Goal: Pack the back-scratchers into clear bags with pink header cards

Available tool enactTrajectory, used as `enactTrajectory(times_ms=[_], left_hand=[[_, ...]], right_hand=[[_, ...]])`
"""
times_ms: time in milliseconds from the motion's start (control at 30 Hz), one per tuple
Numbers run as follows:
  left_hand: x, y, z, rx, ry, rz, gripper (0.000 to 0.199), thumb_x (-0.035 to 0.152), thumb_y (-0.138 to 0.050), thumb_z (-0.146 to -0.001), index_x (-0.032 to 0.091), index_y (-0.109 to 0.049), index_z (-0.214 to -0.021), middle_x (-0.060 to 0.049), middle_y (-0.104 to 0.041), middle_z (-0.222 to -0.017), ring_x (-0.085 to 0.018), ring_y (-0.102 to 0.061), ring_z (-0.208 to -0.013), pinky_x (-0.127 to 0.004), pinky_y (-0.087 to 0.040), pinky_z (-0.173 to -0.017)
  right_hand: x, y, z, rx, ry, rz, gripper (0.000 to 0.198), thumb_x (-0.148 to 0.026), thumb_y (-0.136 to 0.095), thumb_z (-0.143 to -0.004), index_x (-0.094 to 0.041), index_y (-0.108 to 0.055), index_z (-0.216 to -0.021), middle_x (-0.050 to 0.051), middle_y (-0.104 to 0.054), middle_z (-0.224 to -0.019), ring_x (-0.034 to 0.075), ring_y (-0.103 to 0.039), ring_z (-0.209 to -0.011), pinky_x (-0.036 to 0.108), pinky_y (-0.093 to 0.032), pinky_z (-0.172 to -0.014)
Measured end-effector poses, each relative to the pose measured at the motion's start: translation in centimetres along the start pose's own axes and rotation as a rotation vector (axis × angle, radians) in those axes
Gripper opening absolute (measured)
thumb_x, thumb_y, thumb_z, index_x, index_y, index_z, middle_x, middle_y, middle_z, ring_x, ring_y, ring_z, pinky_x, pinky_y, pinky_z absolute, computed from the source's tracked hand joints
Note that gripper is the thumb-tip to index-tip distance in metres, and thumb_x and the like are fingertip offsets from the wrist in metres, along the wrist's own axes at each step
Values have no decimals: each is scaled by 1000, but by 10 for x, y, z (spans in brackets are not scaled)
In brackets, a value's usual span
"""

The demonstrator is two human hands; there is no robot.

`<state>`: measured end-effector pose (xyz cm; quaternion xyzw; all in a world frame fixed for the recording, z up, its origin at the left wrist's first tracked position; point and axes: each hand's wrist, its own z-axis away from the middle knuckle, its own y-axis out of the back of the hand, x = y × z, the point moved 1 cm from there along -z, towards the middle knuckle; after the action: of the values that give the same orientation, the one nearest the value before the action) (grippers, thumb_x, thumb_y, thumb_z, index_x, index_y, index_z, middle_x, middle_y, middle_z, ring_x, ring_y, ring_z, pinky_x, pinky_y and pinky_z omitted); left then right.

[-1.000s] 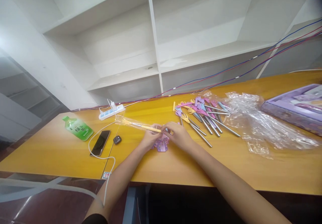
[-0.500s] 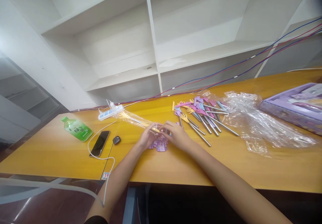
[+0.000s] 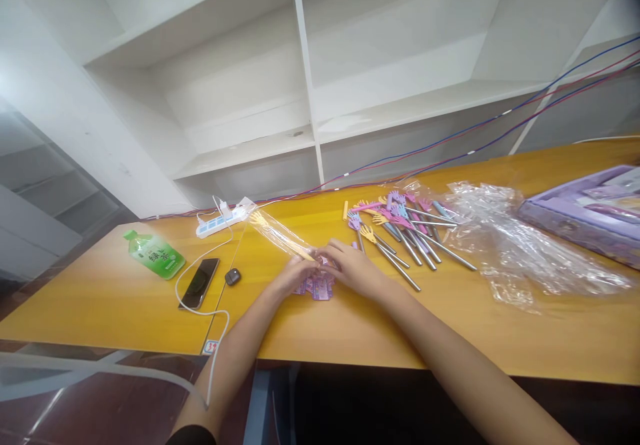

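A yellow hand-shaped back scratcher (image 3: 259, 219) lies inside a long clear plastic bag (image 3: 280, 226) that slants from the power strip down to my hands. My left hand (image 3: 295, 273) is closed around the near end of the bag and scratcher. Against it, my right hand (image 3: 347, 268) pinches at the same end, with its fingertips partly hidden. Under my hands, small purple printed cards (image 3: 321, 289) lie on the table. To the right spreads a pile of back scratchers (image 3: 400, 221) with pink, purple, blue and yellow heads and metal rods.
At the right are crumpled clear bags (image 3: 520, 245) and a purple box (image 3: 555, 221). On the left stand a power strip (image 3: 220, 221), a green drink bottle (image 3: 157, 255) lying tilted, a phone (image 3: 200, 283), a black earbud case (image 3: 233, 276) and a white cable (image 3: 227, 325).
The bagged scratcher's far end has swung slightly right and away from the power strip. My hands have drawn closer together over its near end, covering the handle tip.
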<state>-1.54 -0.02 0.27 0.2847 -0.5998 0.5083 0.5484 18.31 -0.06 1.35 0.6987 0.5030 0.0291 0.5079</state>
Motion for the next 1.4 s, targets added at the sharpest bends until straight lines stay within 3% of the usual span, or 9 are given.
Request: enactTrajectory(times_ms=[133,367,600,767,833,933,1033,1200,1400], left_hand=[[1,3,-1,19,46,13,36,50,-77,-74,16,-71,-85,-6,-66,-74,-17,-59,-67,-28,-44,-62],[8,-3,1,52,-68,5,29,33,-78,-72,14,-75,-94,-7,-70,-85,-18,-63,-74,-29,-48,-69],[17,9,1,182,-138,8,38,27,-85,-68,15,-74,-102,-2,-65,-82,-11,-59,-66,-25,-46,-62],[16,13,0,137,-120,11,43,28,-87,-69,15,-72,-107,-2,-66,-83,-13,-63,-70,-26,-48,-67],[15,11,0,110,-85,12,44,29,-87,-70,15,-71,-109,-4,-68,-85,-14,-64,-72,-27,-48,-67],[15,10,1,131,-45,22,45,27,-87,-69,15,-71,-110,-4,-70,-85,-14,-63,-71,-26,-47,-65],[16,11,2,167,-46,29,46,26,-86,-69,14,-70,-111,-2,-68,-84,-13,-63,-71,-25,-47,-63],[12,14,0,121,-39,1,50,31,-89,-70,15,-68,-113,-3,-69,-89,-15,-66,-74,-27,-51,-68],[9,6,1,-58,-85,-232,52,44,-88,-75,13,-70,-112,-10,-74,-100,-21,-71,-87,-30,-53,-79]], right_hand=[[1,0,1,-18,20,29,34,-31,-61,-100,-33,-62,-134,6,-62,-111,19,-63,-92,28,-44,-77],[4,2,-1,11,61,59,13,-30,-56,-103,-24,-68,-104,5,-64,-103,18,-63,-87,28,-43,-75],[4,16,2,44,0,25,36,-17,-54,-97,-27,-58,-132,10,-58,-125,18,-63,-87,29,-49,-73],[0,14,1,59,134,-18,15,-28,-57,-102,-27,-71,-104,8,-58,-118,18,-63,-97,30,-49,-82],[-3,15,0,65,145,-63,15,-26,-58,-101,-28,-71,-108,7,-59,-118,18,-64,-99,30,-50,-84],[-4,17,2,22,151,-120,38,-13,-60,-94,-31,-66,-128,8,-58,-126,20,-62,-109,31,-52,-90],[-2,17,4,-25,160,-120,51,-6,-64,-85,-29,-64,-130,9,-54,-131,23,-59,-118,33,-52,-94],[0,14,2,37,208,-94,10,-17,-63,-96,-24,-70,-99,9,-56,-121,22,-59,-112,34,-49,-92],[1,9,-2,81,243,-83,9,-23,-61,-100,-22,-70,-100,8,-65,-106,22,-60,-100,36,-46,-87]])
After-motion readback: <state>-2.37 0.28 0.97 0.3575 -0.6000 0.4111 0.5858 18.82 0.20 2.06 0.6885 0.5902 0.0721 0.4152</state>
